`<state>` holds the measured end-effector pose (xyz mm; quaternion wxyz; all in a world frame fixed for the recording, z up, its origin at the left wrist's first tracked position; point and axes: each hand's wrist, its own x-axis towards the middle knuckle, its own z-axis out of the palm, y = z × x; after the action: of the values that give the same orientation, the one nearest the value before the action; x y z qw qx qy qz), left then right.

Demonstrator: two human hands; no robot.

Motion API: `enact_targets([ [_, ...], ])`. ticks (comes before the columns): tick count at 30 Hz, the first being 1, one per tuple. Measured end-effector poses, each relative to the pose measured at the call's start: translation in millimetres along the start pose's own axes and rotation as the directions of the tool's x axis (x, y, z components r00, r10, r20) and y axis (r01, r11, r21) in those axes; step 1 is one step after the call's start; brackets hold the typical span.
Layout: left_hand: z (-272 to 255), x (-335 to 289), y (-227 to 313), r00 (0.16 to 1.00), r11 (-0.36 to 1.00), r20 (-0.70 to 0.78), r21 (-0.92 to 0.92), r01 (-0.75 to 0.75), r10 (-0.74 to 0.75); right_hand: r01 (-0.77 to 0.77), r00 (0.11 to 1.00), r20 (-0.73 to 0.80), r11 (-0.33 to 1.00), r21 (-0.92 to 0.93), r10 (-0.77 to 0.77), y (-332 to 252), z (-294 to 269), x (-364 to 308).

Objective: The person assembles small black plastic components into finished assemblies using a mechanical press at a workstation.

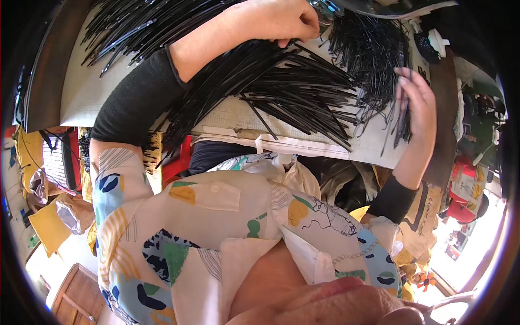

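Poss. midway: black strips (pixel 216 81) heaped L/ctr on table (pixel 81 105), thin strands (pixel 363 49) piled R; done vs. left unclear. L hand (pixel 287 23) curled by metal piece (pixel 327 11), R hand (pixel 421 103) blurred at strands; can't tell either grip.

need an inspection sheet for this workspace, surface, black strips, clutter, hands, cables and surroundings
Surface: pale worktop, partly covered, bare patches showing
Job's things: straight black strips in loose overlapping piles; thin black strips tangled at right
Clutter: black object with white top, upper right; kind unclear
Left hand: curled over the straight black strips, beside a metal item; grip hidden
Right hand: at the thin black strips, blurred; grip unclear
Cables: nothing seen for certain
Surroundings: wooden furniture lower left, orange flower-shaped item lower right
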<state>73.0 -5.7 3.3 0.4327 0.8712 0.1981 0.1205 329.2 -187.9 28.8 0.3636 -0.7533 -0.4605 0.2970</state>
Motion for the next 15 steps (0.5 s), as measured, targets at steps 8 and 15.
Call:
enact_targets([
  [8, 46, 3, -6, 0.96, 0.736, 0.01, 0.639, -0.222, 0.281, 0.002, 0.939, -0.291, 0.845, -0.535, -0.186, 30, -32, -4],
  [15, 43, 2, -8, 0.965, 0.756, 0.011, 0.62, -0.211, 0.261, 0.319, 0.923, 0.038, 0.703, -0.635, -0.384, -7, 38, -3],
])
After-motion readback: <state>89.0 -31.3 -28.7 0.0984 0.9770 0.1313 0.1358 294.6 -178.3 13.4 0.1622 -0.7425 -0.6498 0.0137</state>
